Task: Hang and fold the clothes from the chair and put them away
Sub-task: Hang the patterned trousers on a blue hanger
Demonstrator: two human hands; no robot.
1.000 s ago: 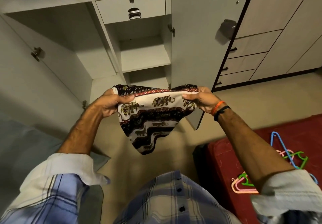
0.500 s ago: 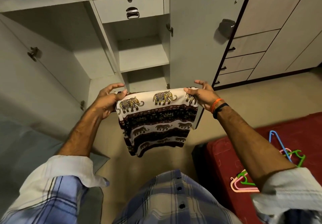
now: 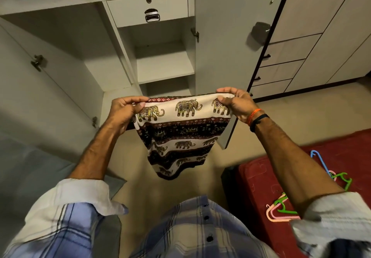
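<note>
Elephant-print cloth [image 3: 181, 131] held up in mid-air at chest height, in front of an open wardrobe [image 3: 162, 66], well above the floor [image 3: 301, 117]. Top edge stretched level between both hands, folded body hanging down in a tapering drape, bands of white, maroon and black with gold elephants facing the camera. Left hand [image 3: 124, 111] at the left corner, fingers [image 3: 138, 99] curled over the top edge and thumb pressed to the front, pinching the fabric. Right hand [image 3: 234, 103] at the right corner, likewise pinching, fingers over the edge and thumb on the print; orange and black bands [image 3: 257, 117] around that wrist. Behind the cloth, bare grey shelves and a small drawer [image 3: 148, 6] with a metal pull. Lower right, a red mattress [image 3: 261, 177] carrying a loose pile of plastic hangers [image 3: 285, 207], pink, green and blue. Plaid shirt [image 3: 200, 227] with rolled sleeves along the bottom of the view.
</note>
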